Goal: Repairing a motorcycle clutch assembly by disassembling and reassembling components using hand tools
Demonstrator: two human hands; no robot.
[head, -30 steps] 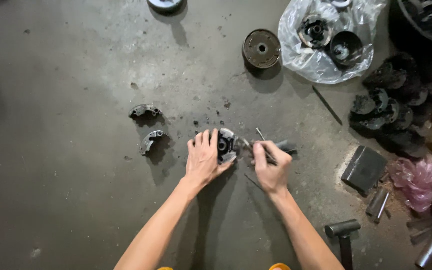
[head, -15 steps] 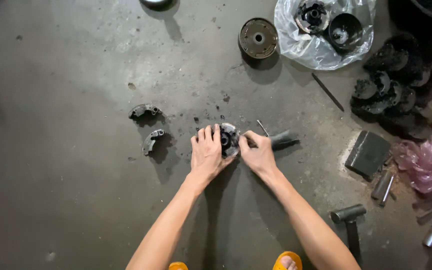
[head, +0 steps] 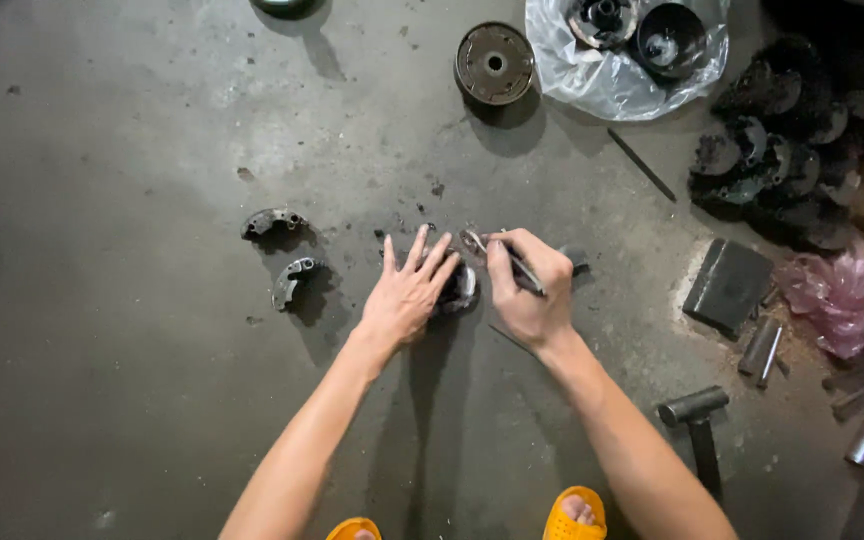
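Observation:
My left hand [head: 407, 292] lies flat with fingers spread on a round dark metal clutch part [head: 460, 285] on the concrete floor, pressing it down. My right hand [head: 529, 290] is closed around a thin metal hand tool [head: 520, 268], whose tip [head: 472, 240] sits at the upper edge of that part. Two curved metal shoe pieces [head: 272, 221] [head: 292, 281] lie apart to the left of my left hand.
A round metal drum [head: 493, 63] and a clear plastic bag [head: 617, 85] holding round parts lie at the top. Dark parts are piled at the right [head: 772, 160]. A flat block [head: 727, 285], metal pins [head: 762, 348], a hammer [head: 694, 412], a thin rod [head: 642, 165], and my orange sandals [head: 574, 515] are nearby.
My right hand has shifted the tool so its tip now sits at the part's upper edge. My left hand stays spread on the part. The camera view has drifted slightly.

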